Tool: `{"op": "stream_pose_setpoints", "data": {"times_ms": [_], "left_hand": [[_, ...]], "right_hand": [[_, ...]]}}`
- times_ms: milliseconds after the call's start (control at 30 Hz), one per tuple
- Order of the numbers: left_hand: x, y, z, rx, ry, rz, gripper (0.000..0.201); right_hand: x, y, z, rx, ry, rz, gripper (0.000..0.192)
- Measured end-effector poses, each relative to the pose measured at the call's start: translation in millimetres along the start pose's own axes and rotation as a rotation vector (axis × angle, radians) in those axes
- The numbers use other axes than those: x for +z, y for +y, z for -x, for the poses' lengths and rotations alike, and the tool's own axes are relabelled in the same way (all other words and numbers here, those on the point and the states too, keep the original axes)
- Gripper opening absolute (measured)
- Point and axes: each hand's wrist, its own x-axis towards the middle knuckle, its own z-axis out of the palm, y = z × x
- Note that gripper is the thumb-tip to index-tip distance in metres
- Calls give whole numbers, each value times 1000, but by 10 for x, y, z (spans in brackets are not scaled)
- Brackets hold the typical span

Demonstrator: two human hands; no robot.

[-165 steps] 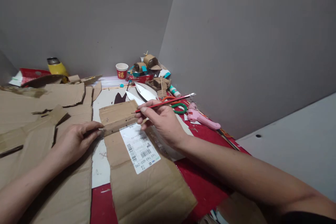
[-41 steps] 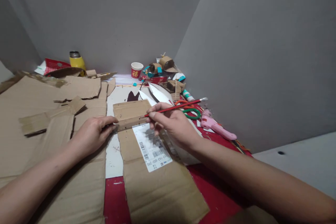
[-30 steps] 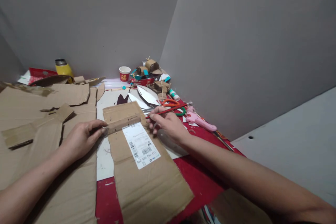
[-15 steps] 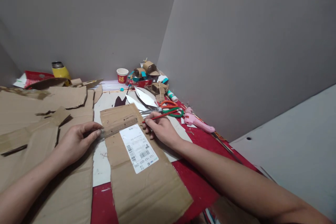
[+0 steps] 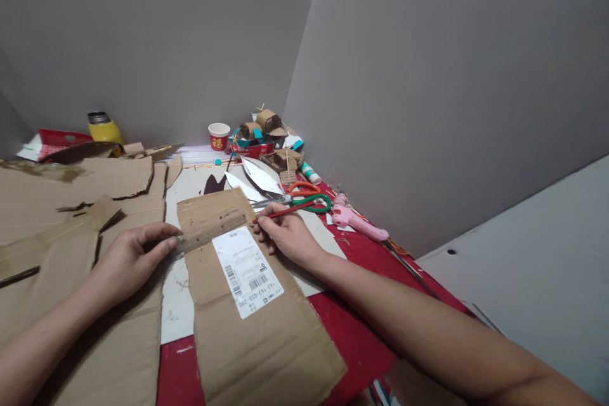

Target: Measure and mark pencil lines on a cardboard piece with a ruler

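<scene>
A brown cardboard piece (image 5: 266,342) with a white printed label (image 5: 247,271) lies in front of me. Across its upper part rests a clear ruler (image 5: 214,230), slanting up to the right. My left hand (image 5: 143,254) pinches the ruler's left end between thumb and fingers. At the cardboard's right edge, close to the ruler's right end, my right hand (image 5: 285,235) is closed around a red pencil (image 5: 290,210). Its tip points left toward the ruler.
Orange scissors (image 5: 304,189) and green scissors (image 5: 318,203) lie beyond my right hand, with a pink glue gun (image 5: 356,219) to the right. Cardboard sheets (image 5: 128,330) cover the left side. A paper cup (image 5: 219,137) and a yellow bottle (image 5: 105,130) stand at the back.
The whole view has shifted slightly, so things sit a little further left. Both hands keep their holds on the ruler and the pencil.
</scene>
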Motion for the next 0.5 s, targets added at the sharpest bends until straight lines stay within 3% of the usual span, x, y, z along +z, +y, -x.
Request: {"op": "stream_pose_setpoints", "data": {"times_ms": [200, 500], "left_hand": [[-40, 74, 0, -88, 67, 77, 36], [-106, 40, 92, -99, -20, 59, 37]], "right_hand": [[-18, -11, 22, -48, 16, -26, 8], [-131, -121, 92, -145, 156, -222, 12]]}}
